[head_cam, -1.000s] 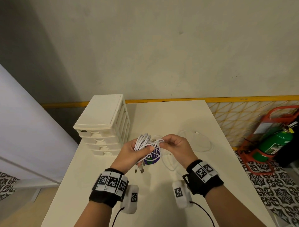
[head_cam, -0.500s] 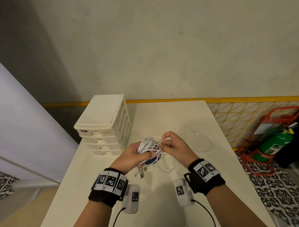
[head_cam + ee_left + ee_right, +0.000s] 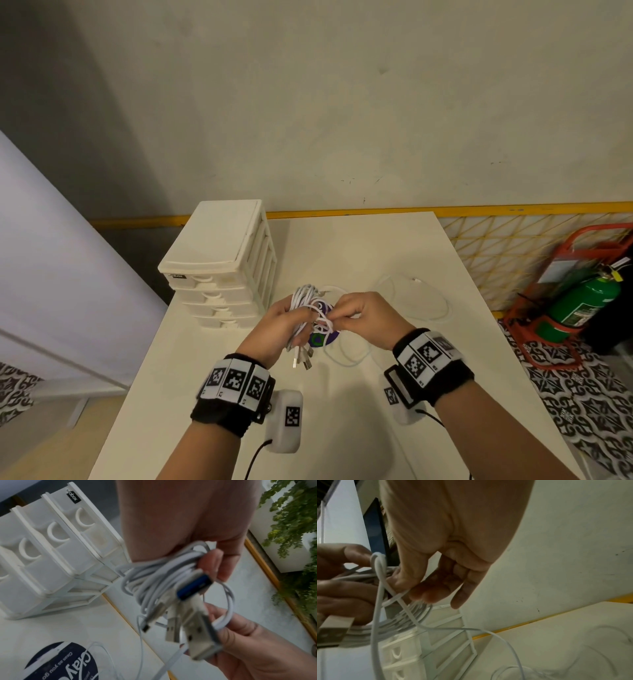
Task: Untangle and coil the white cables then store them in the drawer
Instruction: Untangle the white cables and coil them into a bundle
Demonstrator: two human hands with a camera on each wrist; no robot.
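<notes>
My left hand (image 3: 284,323) grips a bundle of coiled white cables (image 3: 303,301) above the table, with several USB plugs (image 3: 303,359) hanging below it. In the left wrist view the cable bundle (image 3: 154,582) and its plugs (image 3: 197,632) fill the middle. My right hand (image 3: 359,317) pinches one thin white strand (image 3: 392,599) that loops around the bundle. That strand's slack (image 3: 346,353) trails down onto the table. Another loose white cable (image 3: 418,298) lies on the table to the right. The white drawer unit (image 3: 222,267) stands at the left, all drawers closed.
A round dark blue and green sticker or disc (image 3: 322,337) lies on the white table (image 3: 342,428) under my hands. A green fire extinguisher in a red stand (image 3: 575,301) sits on the floor at the right. The wall runs behind the table.
My right hand has moved closer to the bundle and lower, carrying the thin strand around it. The left hand keeps its grip in nearly the same place.
</notes>
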